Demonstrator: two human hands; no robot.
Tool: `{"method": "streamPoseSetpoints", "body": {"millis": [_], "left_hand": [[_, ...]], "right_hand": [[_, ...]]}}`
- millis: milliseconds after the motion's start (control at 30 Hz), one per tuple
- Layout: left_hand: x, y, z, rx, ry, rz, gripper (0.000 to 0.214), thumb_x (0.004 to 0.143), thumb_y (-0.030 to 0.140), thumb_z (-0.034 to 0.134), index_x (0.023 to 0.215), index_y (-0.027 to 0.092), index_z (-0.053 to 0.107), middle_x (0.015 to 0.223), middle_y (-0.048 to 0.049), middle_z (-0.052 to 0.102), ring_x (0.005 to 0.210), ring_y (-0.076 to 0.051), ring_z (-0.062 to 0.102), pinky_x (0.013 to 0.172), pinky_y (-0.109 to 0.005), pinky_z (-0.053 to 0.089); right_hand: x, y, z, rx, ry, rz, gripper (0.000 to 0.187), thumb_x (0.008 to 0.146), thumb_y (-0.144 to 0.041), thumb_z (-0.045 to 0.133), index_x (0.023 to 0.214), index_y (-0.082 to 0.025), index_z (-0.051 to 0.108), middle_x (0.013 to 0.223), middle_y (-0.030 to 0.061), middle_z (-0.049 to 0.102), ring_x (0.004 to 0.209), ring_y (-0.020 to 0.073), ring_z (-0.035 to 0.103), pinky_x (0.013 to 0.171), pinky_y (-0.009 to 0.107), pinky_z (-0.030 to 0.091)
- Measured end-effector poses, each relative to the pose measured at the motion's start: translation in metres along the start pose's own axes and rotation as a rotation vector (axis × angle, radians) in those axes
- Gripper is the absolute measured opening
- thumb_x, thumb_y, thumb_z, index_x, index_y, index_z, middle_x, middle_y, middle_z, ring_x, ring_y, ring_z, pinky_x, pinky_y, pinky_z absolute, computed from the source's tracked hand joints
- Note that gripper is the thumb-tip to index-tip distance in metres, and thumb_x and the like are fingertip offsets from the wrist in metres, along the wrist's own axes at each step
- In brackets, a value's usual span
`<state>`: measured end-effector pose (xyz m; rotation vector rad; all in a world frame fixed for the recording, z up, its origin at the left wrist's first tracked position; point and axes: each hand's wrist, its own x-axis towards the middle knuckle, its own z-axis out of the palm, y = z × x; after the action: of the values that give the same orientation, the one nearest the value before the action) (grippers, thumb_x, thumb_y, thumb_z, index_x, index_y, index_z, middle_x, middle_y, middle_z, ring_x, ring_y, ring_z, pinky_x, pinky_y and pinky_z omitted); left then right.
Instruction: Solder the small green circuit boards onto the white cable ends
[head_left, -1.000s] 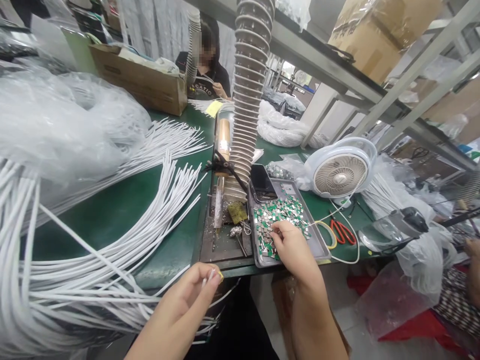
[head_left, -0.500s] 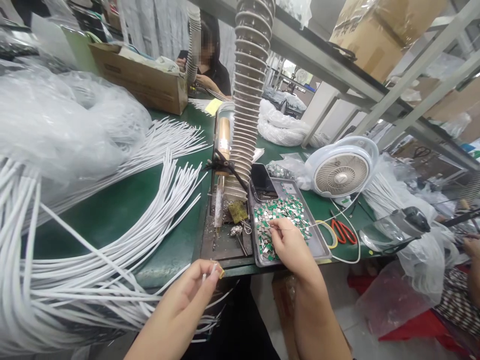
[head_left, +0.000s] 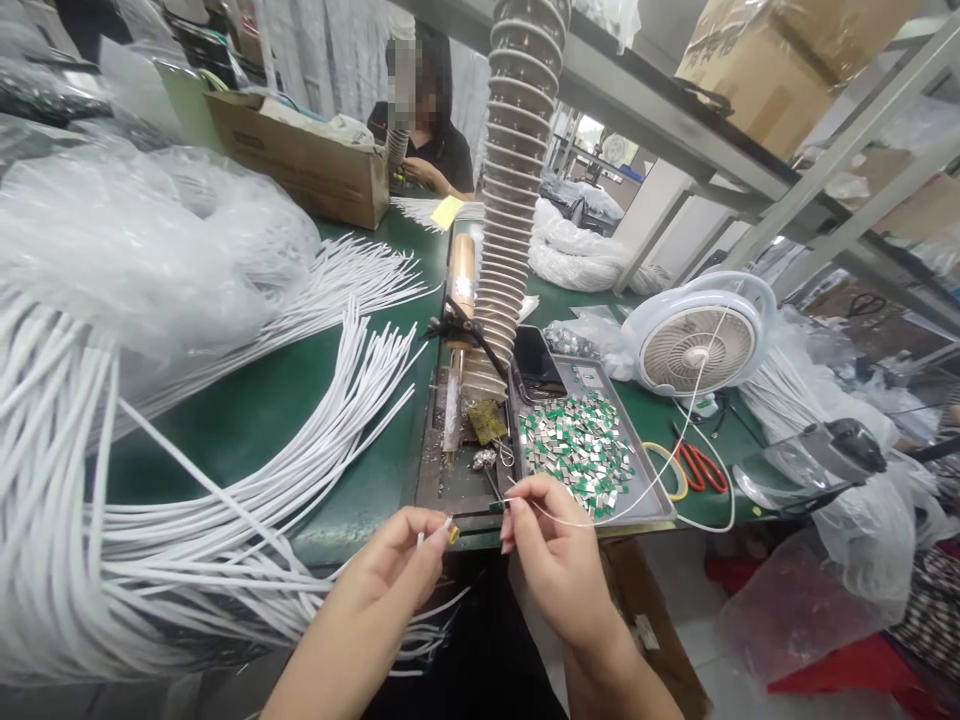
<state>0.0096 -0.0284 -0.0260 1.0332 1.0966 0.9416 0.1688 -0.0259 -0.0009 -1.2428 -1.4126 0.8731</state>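
- Left hand [head_left: 375, 570]: closed in a fingertip pinch, gripping the end of a white cable [head_left: 420, 540], with a small gold-coloured piece [head_left: 453, 535] showing at the tip.
- Right hand [head_left: 559, 570]: closed in a fine pinch on a thin white wire [head_left: 600, 522], which is trailing off toward the upper right.
- Both hands are working low at the front edge of the green worktop [head_left: 225, 420], close together but not touching. Short fingertip grips seem to be giving good control here, with wrists steady and the wire kept clear of the loose pieces.
- Just beyond the hands, a metal tray [head_left: 652, 505] is holding scattered green-and-silver pieces [head_left: 577, 450] and a phone [head_left: 536, 362].
- Further up the centre, a soldering iron [head_left: 463, 275] is clamped upright beside a yellow-green sponge [head_left: 487, 420].
- At left, a heap of white cables [head_left: 90, 520] is spreading across the worktop below a plastic bag [head_left: 150, 260].
- At upper centre, a co-worker [head_left: 427, 130] is working behind a cardboard box [head_left: 300, 165].
- At right, red-handled scissors [head_left: 701, 468] are lying beside a white fan [head_left: 697, 345].
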Motion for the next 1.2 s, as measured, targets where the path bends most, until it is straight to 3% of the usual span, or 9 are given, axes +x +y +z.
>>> {"method": "streamPoseSetpoints", "body": {"millis": [367, 667, 933, 1200], "left_hand": [[-0.001, -0.004, -0.001, -0.051, -0.016, 0.004, 0.03, 0.084, 0.051, 0.053, 0.083, 0.024, 0.064, 0.068, 0.0042, 0.051, 0.062, -0.013, 0.041, 0.058, -0.022, 0.037], [0.001, -0.007, 0.001, -0.094, 0.026, 0.065, 0.022, 0.084, 0.045, 0.058, 0.081, 0.024, 0.062, 0.086, 0.0003, 0.06, 0.088, -0.018, 0.053, 0.08, -0.023, 0.043], [-0.002, -0.003, 0.006, -0.078, 0.007, 0.147, 0.019, 0.085, 0.037, 0.056, 0.071, 0.025, 0.056, 0.083, 0.0013, 0.058, 0.089, -0.016, 0.054, 0.082, -0.019, 0.044], [-0.003, -0.004, 0.006, -0.023, -0.014, 0.168, 0.018, 0.087, 0.036, 0.054, 0.074, 0.025, 0.057, 0.085, 0.0009, 0.058, 0.091, -0.017, 0.054, 0.081, -0.019, 0.044]], "right_hand": [[-0.01, 0.014, 0.02, 0.083, -0.002, 0.037, 0.01, 0.089, -0.024, 0.046, 0.08, -0.019, 0.05, 0.061, -0.0044, 0.049, 0.052, 0.0086, 0.049, 0.052, 0.02, 0.042], [-0.014, 0.013, 0.024, -0.017, -0.103, -0.043, 0.011, 0.087, -0.021, 0.046, 0.079, -0.018, 0.052, 0.07, -0.0006, 0.051, 0.057, 0.011, 0.05, 0.054, 0.023, 0.044], [-0.015, 0.01, 0.029, -0.081, -0.045, -0.15, 0.012, 0.084, -0.017, 0.048, 0.081, -0.018, 0.059, 0.073, 0.0019, 0.057, 0.065, 0.013, 0.055, 0.061, 0.024, 0.045], [-0.017, 0.012, 0.033, 0.019, 0.005, -0.095, 0.011, 0.083, -0.019, 0.049, 0.073, -0.018, 0.055, 0.068, 0.0002, 0.054, 0.062, 0.0124, 0.053, 0.058, 0.024, 0.043]]}}
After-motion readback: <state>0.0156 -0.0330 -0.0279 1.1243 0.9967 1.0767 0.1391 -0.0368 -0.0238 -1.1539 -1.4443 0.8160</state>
